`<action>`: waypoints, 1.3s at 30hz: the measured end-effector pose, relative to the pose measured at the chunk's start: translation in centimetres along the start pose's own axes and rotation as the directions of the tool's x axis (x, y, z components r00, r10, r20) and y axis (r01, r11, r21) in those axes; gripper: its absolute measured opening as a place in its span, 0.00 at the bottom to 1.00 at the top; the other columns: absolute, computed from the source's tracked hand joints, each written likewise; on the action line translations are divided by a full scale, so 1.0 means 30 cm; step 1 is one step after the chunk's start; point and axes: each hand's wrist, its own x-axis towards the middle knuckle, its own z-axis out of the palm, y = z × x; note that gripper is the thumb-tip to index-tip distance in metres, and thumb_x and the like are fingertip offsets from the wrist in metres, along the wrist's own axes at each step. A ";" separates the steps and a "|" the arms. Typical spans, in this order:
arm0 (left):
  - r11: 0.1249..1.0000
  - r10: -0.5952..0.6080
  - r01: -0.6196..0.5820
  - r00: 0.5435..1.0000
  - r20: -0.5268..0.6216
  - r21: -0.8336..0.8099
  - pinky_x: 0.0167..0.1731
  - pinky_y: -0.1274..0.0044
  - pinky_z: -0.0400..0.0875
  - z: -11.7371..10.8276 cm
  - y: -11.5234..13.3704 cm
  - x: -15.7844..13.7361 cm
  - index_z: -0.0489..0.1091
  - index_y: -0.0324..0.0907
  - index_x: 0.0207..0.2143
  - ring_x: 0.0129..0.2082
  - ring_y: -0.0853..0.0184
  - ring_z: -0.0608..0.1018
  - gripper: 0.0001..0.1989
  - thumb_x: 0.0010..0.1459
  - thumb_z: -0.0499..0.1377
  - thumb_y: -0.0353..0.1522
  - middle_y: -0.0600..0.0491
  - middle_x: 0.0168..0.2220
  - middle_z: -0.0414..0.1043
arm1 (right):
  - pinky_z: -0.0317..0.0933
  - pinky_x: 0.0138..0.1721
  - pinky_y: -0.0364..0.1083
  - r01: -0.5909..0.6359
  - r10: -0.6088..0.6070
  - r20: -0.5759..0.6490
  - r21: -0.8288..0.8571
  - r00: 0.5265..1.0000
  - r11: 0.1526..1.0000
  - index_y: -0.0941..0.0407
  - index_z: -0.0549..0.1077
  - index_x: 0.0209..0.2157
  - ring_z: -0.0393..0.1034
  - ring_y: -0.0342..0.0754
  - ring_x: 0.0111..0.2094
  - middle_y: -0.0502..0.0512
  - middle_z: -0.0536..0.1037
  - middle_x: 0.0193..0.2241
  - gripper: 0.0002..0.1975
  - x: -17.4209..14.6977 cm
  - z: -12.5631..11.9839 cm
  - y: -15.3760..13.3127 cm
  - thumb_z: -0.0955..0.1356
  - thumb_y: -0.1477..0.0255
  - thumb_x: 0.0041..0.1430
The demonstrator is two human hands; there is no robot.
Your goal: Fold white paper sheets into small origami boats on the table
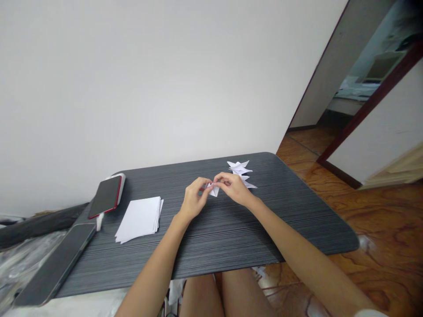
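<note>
Between my two hands is a small piece of folded white paper [214, 192], its pointed lower end facing me. My left hand [195, 196] pinches it from the left with thumb and forefinger. From the right, my right hand [234, 187] grips its upper edge, the fingertips of both hands nearly meeting. Part of the paper is hidden behind the fingers. Just beyond my right hand lie folded white paper shapes with sharp points, one farther back [239, 168] and another [247, 181] partly covered by the hand.
A stack of white paper sheets [140, 219] lies left on the dark striped table [211, 246]. Farther left, a tablet with a red edge [105, 196] rests on a white stand. A long dark flat object [56, 264] lies along the table's left edge. A white wall [185, 88] rises behind.
</note>
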 end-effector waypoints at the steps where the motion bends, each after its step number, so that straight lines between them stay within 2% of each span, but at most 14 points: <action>1: 1.000 -0.007 0.007 1.000 -0.005 -0.017 0.31 0.81 0.68 -0.001 -0.002 0.001 0.66 0.39 0.34 0.34 0.70 0.70 0.08 0.55 0.51 0.32 0.50 0.33 0.68 | 0.52 0.23 0.39 -0.008 0.008 0.005 0.021 1.000 1.000 0.59 0.68 0.27 0.59 0.39 0.22 0.48 0.68 0.22 0.04 0.001 -0.002 0.001 0.64 0.73 0.51; 9: 0.989 -0.045 0.041 0.999 -0.026 -0.143 0.31 0.79 0.68 -0.007 -0.011 0.005 0.67 0.39 0.33 0.36 0.69 0.70 0.07 0.54 0.52 0.32 0.50 0.34 0.67 | 0.48 0.15 0.38 -0.094 0.084 0.062 0.183 0.995 0.979 0.58 0.66 0.29 0.55 0.34 0.14 0.48 0.66 0.24 0.05 0.004 -0.027 -0.009 0.62 0.71 0.53; 13: 0.982 -0.050 0.031 0.994 -0.095 -0.185 0.33 0.78 0.69 -0.003 -0.018 0.007 0.67 0.39 0.32 0.36 0.68 0.70 0.07 0.54 0.52 0.32 0.49 0.35 0.67 | 0.52 0.15 0.37 -0.076 0.068 0.049 0.203 0.997 0.976 0.57 0.63 0.31 0.60 0.34 0.14 0.49 0.67 0.29 0.06 0.002 -0.023 -0.004 0.61 0.69 0.55; 17: 0.974 -0.048 0.005 0.982 -0.184 -0.227 0.37 0.75 0.67 0.007 -0.033 0.010 0.66 0.38 0.32 0.39 0.67 0.71 0.07 0.54 0.51 0.31 0.48 0.36 0.68 | 0.54 0.14 0.36 -0.064 0.065 0.003 0.247 0.998 0.967 0.56 0.60 0.32 0.65 0.37 0.16 0.50 0.69 0.28 0.07 0.007 -0.010 0.014 0.59 0.66 0.56; 22: 0.982 -0.074 0.042 0.982 -0.173 -0.182 0.39 0.75 0.67 0.007 -0.041 0.006 0.64 0.39 0.35 0.38 0.68 0.72 0.08 0.56 0.48 0.31 0.47 0.40 0.67 | 0.62 0.18 0.40 -0.029 0.052 -0.069 0.294 0.996 0.955 0.55 0.57 0.31 0.68 0.40 0.19 0.52 0.70 0.31 0.07 0.014 -0.004 0.019 0.58 0.66 0.57; 26: 0.998 -0.038 0.037 0.999 -0.013 -0.053 0.36 0.75 0.68 -0.002 -0.029 0.000 0.60 0.40 0.42 0.33 0.70 0.73 0.11 0.57 0.46 0.31 0.48 0.39 0.67 | 0.62 0.20 0.41 -0.014 0.032 -0.108 0.161 0.994 0.987 0.55 0.58 0.32 0.67 0.40 0.19 0.51 0.70 0.29 0.06 0.008 -0.007 0.021 0.58 0.67 0.57; 29: 0.998 0.059 -0.058 0.994 0.087 -0.013 0.37 0.74 0.69 -0.005 -0.019 -0.003 0.59 0.40 0.44 0.40 0.66 0.70 0.13 0.56 0.49 0.31 0.46 0.43 0.64 | 0.62 0.22 0.41 0.009 -0.005 -0.078 0.054 0.997 0.999 0.55 0.59 0.34 0.67 0.40 0.19 0.49 0.70 0.26 0.05 0.002 -0.007 0.022 0.58 0.68 0.58; 32: 0.994 0.109 -0.110 0.988 0.111 0.003 0.38 0.74 0.70 -0.005 -0.019 -0.002 0.59 0.40 0.44 0.44 0.65 0.68 0.14 0.54 0.52 0.31 0.45 0.46 0.60 | 0.62 0.24 0.42 0.044 -0.044 -0.046 -0.011 0.998 0.999 0.55 0.60 0.34 0.67 0.40 0.21 0.50 0.70 0.26 0.04 -0.002 -0.009 0.014 0.57 0.70 0.59; 39: 0.995 0.096 -0.098 0.993 0.073 0.020 0.36 0.73 0.72 -0.013 -0.032 0.000 0.63 0.39 0.38 0.42 0.66 0.69 0.08 0.54 0.51 0.30 0.46 0.44 0.62 | 0.60 0.29 0.42 0.117 -0.122 -0.045 -0.105 0.992 0.988 0.56 0.61 0.34 0.66 0.40 0.24 0.52 0.70 0.30 0.06 -0.005 -0.021 -0.006 0.56 0.74 0.59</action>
